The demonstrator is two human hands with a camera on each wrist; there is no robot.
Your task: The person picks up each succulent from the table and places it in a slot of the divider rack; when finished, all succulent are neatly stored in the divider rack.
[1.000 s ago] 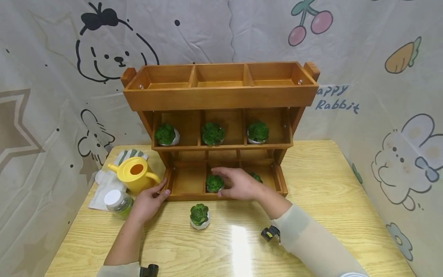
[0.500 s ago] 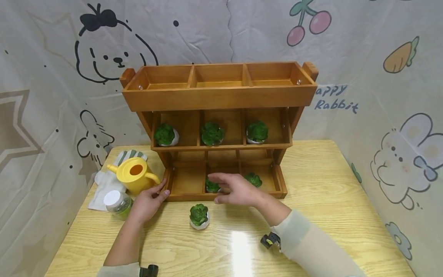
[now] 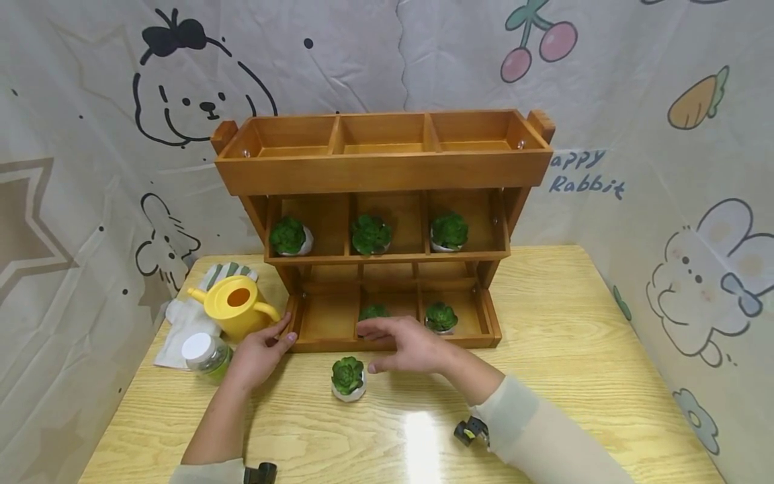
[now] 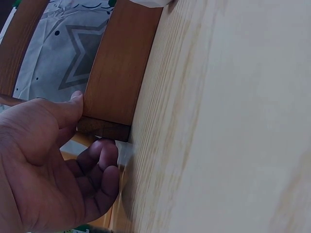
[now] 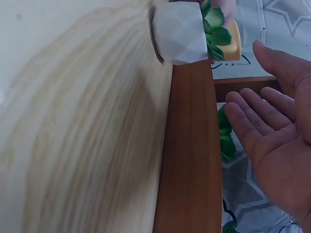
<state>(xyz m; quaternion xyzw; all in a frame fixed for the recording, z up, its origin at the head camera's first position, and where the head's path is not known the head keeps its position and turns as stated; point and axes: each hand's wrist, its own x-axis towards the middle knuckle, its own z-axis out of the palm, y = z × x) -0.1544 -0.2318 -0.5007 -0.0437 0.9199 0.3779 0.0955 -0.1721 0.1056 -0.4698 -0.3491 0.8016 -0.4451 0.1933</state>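
A three-tier wooden plant rack (image 3: 387, 173) stands on the table. My left hand (image 3: 259, 357) grips the left end of its bottom tier; in the left wrist view the thumb lies against the corner and the fingers curl by the end. My right hand (image 3: 412, 346), fingers loosely extended and holding nothing, hovers before the bottom tier. It partly hides a potted succulent (image 3: 373, 311) in the middle compartment. Another succulent (image 3: 441, 316) sits in the bottom right compartment. Left of my right thumb, a succulent in a white faceted pot (image 3: 349, 380) stands on the table.
Three potted succulents fill the middle tier, including the left one (image 3: 288, 235). A yellow watering can (image 3: 236, 306), a white-lidded jar (image 3: 207, 356) and a white cloth (image 3: 181, 331) stand or lie left of the rack. Printed fabric (image 3: 605, 101) hangs around the table.
My right hand has drawn back from the bottom middle succulent, toward the pot on the table, uncovering the bottom right succulent. My left hand stays on the rack.
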